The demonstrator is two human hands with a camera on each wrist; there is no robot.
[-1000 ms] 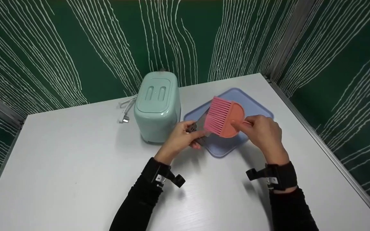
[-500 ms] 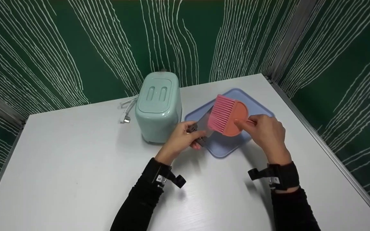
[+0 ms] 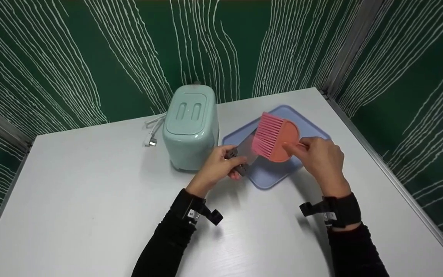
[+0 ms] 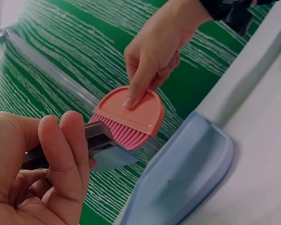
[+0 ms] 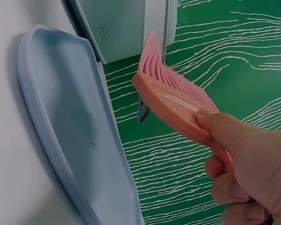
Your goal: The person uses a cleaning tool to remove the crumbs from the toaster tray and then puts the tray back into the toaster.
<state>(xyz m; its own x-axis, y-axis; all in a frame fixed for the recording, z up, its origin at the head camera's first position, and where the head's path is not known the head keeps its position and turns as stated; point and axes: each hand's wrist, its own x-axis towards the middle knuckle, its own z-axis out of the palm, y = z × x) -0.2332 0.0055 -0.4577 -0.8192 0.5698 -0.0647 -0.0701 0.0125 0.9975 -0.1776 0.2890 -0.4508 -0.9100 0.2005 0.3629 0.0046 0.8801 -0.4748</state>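
Note:
My left hand (image 3: 215, 165) pinches the dark grey end of a thin metal crumb tray (image 3: 247, 149), thumb on top. It is held tilted above a blue tray (image 3: 267, 177). My right hand (image 3: 319, 156) grips the short handle of an orange brush (image 3: 287, 140) with pink bristles, thumb pressed on its flat head. The bristles (image 5: 178, 82) touch the crumb tray's surface and bend against it in the right wrist view. They hide part of the plate. A small dark speck (image 5: 93, 144) lies in the blue tray.
A mint-green toaster (image 3: 189, 127) with its lid on stands just left of the hands. Its white cord and plug (image 3: 151, 140) lie on the white table (image 3: 90, 200) behind it. Green walls with white lines (image 3: 240, 46) border the table's back and right sides.
The brush has slid a little to the right along the crumb tray, away from my left hand. My left hand keeps its hold almost in place.

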